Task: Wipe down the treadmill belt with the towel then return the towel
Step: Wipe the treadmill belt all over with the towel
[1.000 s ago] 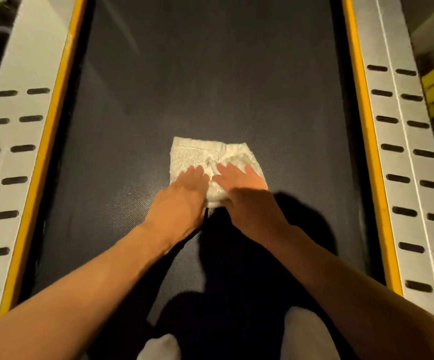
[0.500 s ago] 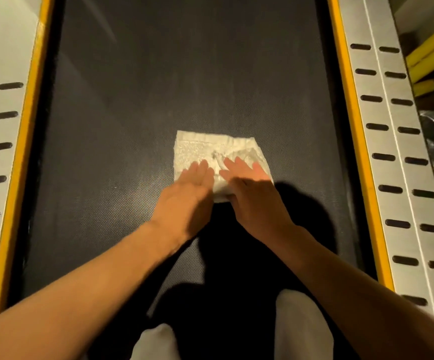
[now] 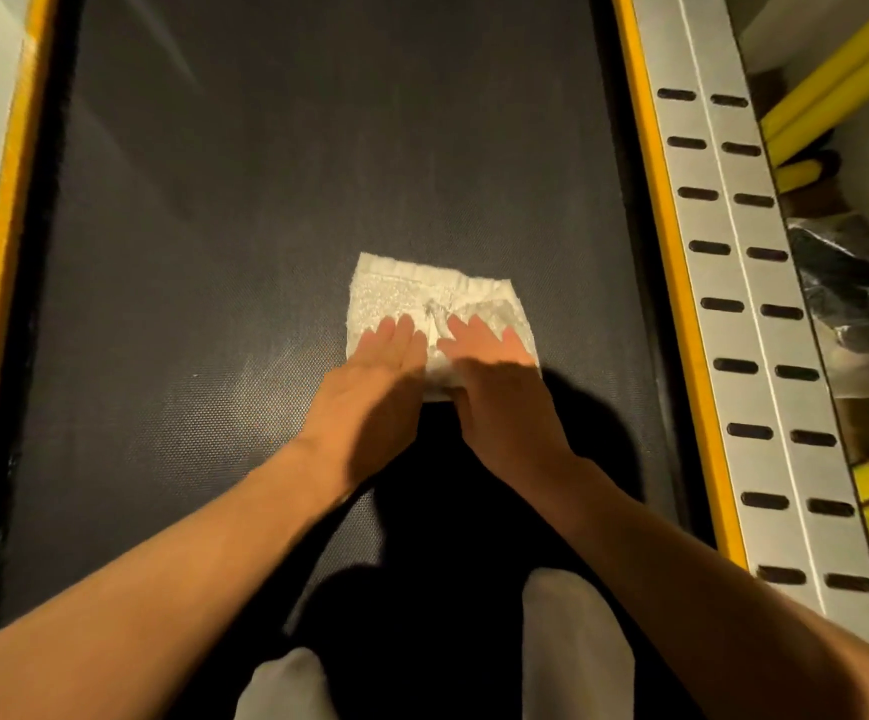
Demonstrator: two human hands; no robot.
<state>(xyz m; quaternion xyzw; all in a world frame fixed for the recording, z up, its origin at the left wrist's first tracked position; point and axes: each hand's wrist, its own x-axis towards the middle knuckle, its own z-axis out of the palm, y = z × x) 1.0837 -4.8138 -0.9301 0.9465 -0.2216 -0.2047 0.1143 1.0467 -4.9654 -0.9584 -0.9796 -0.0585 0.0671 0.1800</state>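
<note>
Both hands, the left hand [image 3: 380, 366] and right hand [image 3: 494, 376], lie flat and spread side by side on the folded towel [image 3: 422, 288] mid-belt [image 3: 266, 200], pinning rather than gripping it, probably so it scrubs evenly.

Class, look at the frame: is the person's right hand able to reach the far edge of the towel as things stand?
Probably yes. The right hand already lies flat on the towel, beside the left hand, and nothing sits on the treadmill belt ahead of it.
</note>
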